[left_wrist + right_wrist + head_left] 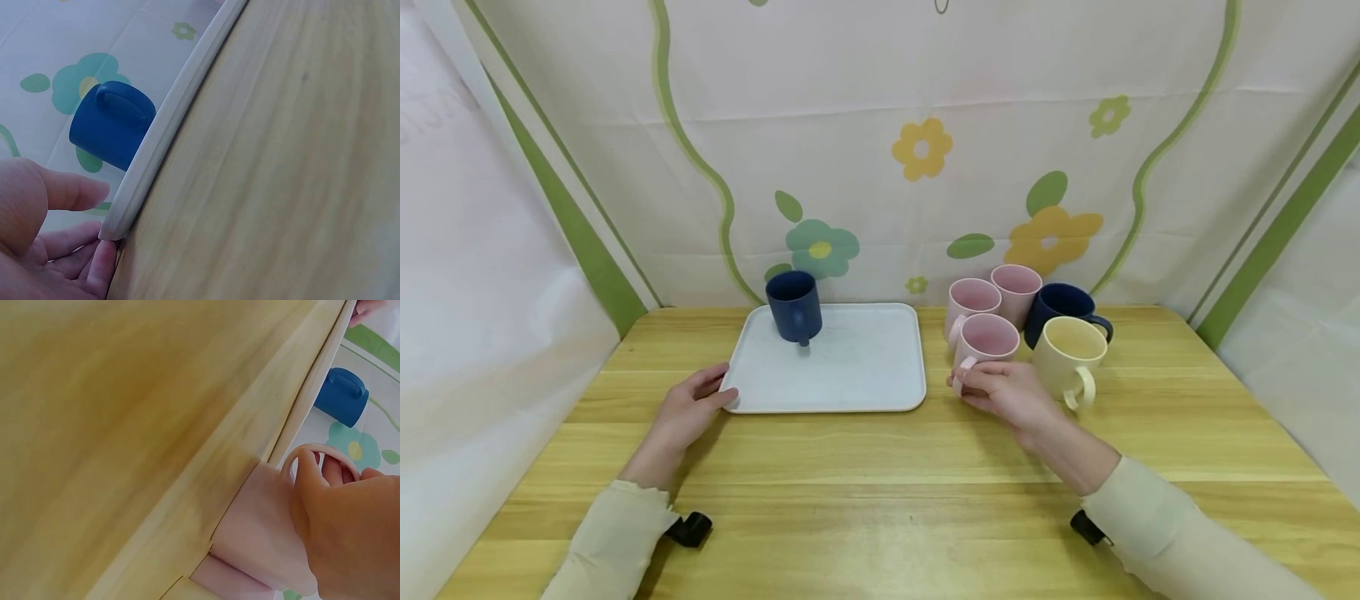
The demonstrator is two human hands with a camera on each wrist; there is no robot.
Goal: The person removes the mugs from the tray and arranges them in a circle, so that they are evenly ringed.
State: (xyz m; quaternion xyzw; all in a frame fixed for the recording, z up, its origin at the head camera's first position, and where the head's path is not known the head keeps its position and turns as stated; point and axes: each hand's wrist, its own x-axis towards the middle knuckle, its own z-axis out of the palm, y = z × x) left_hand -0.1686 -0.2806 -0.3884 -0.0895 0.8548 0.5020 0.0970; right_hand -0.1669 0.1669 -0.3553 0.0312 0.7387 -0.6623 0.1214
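A white tray [842,367] lies on the wooden table, and a dark blue mug [794,308] stands upright at its back left. My left hand [691,408] holds the tray's front left corner, thumb over the rim and fingertips [100,269] at the edge's outer side. To the right of the tray, my right hand [1006,393] grips the handle of the front pink mug [988,335]. In the right wrist view fingers go through that handle [325,449], and the mug [259,519] appears to stand on the table.
Behind the gripped mug stand two more pink mugs [973,297], close together. A second dark blue mug [1060,304] and a yellow mug [1070,354] are just right of them. A patterned curtain [865,167] hangs along the table's back edge.
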